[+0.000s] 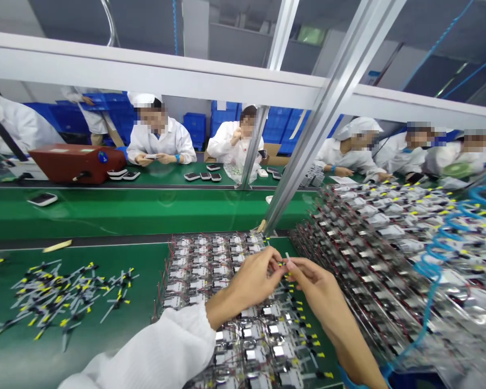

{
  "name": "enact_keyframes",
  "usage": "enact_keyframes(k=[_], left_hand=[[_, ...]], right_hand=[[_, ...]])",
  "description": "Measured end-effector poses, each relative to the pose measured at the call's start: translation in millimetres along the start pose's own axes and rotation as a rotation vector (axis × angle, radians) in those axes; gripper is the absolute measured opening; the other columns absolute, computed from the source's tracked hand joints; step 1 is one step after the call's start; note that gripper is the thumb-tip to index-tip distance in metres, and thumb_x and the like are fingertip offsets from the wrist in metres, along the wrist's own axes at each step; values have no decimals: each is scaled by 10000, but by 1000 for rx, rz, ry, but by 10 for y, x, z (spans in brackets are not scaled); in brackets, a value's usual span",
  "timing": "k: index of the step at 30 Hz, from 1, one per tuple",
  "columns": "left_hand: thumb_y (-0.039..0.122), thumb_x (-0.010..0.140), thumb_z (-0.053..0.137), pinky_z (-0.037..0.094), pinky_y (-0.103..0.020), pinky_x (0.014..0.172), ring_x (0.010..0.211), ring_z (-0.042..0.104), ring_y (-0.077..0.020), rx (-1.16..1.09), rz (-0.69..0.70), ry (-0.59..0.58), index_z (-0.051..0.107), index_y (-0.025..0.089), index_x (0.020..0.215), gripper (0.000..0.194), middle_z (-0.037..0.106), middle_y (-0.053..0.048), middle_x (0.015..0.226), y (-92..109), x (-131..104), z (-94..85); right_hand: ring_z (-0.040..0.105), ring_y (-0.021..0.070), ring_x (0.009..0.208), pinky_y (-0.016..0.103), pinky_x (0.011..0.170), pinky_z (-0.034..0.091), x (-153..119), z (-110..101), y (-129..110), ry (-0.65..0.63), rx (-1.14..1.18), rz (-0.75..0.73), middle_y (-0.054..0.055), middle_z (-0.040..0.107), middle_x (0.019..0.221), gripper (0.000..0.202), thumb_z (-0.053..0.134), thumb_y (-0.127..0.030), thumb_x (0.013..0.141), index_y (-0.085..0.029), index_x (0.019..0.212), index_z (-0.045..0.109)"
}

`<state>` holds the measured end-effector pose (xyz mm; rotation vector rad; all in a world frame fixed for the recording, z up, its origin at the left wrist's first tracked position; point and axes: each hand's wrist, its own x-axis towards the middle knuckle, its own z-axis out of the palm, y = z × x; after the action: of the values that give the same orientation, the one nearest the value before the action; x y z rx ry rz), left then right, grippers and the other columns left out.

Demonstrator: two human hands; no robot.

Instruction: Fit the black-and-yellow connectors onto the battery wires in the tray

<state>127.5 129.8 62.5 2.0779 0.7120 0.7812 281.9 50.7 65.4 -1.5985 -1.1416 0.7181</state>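
Note:
My left hand (254,276) and my right hand (316,281) meet above the far right edge of a clear plastic tray (235,324). Fingertips of both hands pinch a small pale strip (289,257) with a bit of yellow near it; its exact kind is too small to make out. Below them, the tray holds rows of white and metallic parts with thin red wires. Grey strips with black and yellow ends line its right side. To the left, a loose pile of similar grey strips (60,294) lies on the green table.
Stacked filled trays (372,254) rise close on my right, with a coiled blue air hose (433,265) hanging before them. A metal post (308,135) stands beyond my hands. Behind it runs a green conveyor (154,210) carrying a handheld device (42,199). Several co-workers in white sit opposite.

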Motion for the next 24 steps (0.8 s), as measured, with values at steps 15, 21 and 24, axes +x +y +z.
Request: enact_keyframes(k=[15, 21, 24], left_hand=[[126, 885, 542, 469, -359, 893, 1014, 563, -263, 821, 336, -416, 668, 199, 1118, 274, 620, -96, 1045, -421, 167, -176], [124, 860, 566, 453, -339, 881, 976, 569, -254, 740, 373, -456, 695, 231, 1058, 259, 603, -79, 981, -467, 215, -231], [151, 870, 563, 456, -333, 855, 988, 551, -258, 647, 335, -422, 659, 234, 1098, 262, 580, -73, 1014, -503, 197, -240]], right_hand=[[661, 294, 869, 437, 852, 473, 378, -50, 380, -91, -426, -158, 70, 745, 892, 336, 534, -505, 805, -249, 851, 746], [659, 288, 892, 414, 851, 476, 397, 3, 478, -172, -423, -170, 71, 742, 919, 326, 517, -483, 821, -235, 853, 726], [663, 278, 865, 384, 812, 483, 410, 36, 495, -183, -409, -158, 72, 746, 912, 338, 489, -486, 825, -228, 848, 706]])
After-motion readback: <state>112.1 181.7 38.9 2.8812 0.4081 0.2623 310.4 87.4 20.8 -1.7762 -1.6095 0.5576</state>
